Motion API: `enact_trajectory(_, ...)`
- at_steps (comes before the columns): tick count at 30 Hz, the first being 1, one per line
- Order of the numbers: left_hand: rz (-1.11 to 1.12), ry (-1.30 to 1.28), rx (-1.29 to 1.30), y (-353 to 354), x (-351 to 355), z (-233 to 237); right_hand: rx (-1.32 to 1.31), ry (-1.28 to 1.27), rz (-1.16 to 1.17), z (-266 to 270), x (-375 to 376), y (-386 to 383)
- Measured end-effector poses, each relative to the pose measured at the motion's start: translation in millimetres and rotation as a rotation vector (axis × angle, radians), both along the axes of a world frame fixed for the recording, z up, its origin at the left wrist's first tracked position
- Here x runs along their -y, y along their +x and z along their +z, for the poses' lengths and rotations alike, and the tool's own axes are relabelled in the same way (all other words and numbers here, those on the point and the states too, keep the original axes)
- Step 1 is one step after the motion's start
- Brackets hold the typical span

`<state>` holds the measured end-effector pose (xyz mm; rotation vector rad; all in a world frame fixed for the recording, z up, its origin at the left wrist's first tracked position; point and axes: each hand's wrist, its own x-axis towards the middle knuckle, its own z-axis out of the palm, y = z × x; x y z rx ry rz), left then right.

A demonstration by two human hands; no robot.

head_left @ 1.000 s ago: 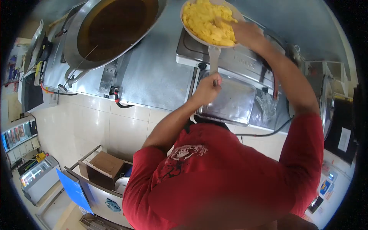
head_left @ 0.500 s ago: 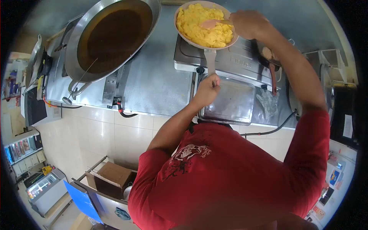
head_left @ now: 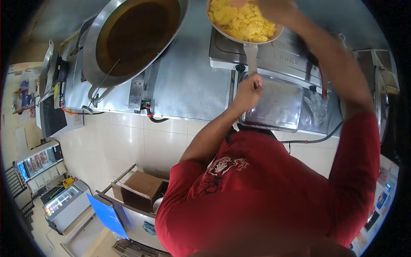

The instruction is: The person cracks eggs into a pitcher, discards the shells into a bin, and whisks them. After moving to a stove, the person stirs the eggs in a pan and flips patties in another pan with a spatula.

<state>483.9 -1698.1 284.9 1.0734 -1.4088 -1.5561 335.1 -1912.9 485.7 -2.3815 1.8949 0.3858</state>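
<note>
A light frying pan (head_left: 250,47) full of yellow scrambled egg (head_left: 242,21) sits on a steel cooker at the top of the view. My left hand (head_left: 248,92) grips the end of the pan's handle. My right hand (head_left: 276,8) is over the egg at the pan's far rim, closed on a spatula that is mostly cut off by the frame's top edge. My red shirt fills the lower right.
A big steel wok (head_left: 132,36) of dark oil with a thin wire tool sits at upper left. A steel tray (head_left: 278,105) lies by my left hand, with a plastic bag (head_left: 317,107) and cable beside it. A cardboard box (head_left: 141,188) stands on the floor.
The view has shifted so pan and hands sit further right and higher. My right hand with the spatula has moved to the pan's far edge. My left hand keeps hold of the handle.
</note>
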Motion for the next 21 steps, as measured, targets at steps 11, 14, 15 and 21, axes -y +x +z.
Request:
enact_trajectory(11, -0.01, 0.043, 0.035, 4.4, 3.3, 18.3, -0.29, -0.011, 0.084, 88.2, -55.5, 42.2)
enact_trajectory(14, -0.026, 0.042, 0.043, 4.7, 3.8, 16.9, -0.192, -0.023, 0.208, 36.8, -32.3, 43.2)
enact_trajectory(15, -0.023, 0.02, 0.047, 4.0, 5.2, 19.0, -0.168, 0.006, 0.302, -8.3, -13.7, 29.9)
enact_trajectory(21, 0.003, -0.073, -0.006, 4.1, 5.5, 8.6, -0.202, 0.016, 0.295, 31.7, -63.9, 28.6)
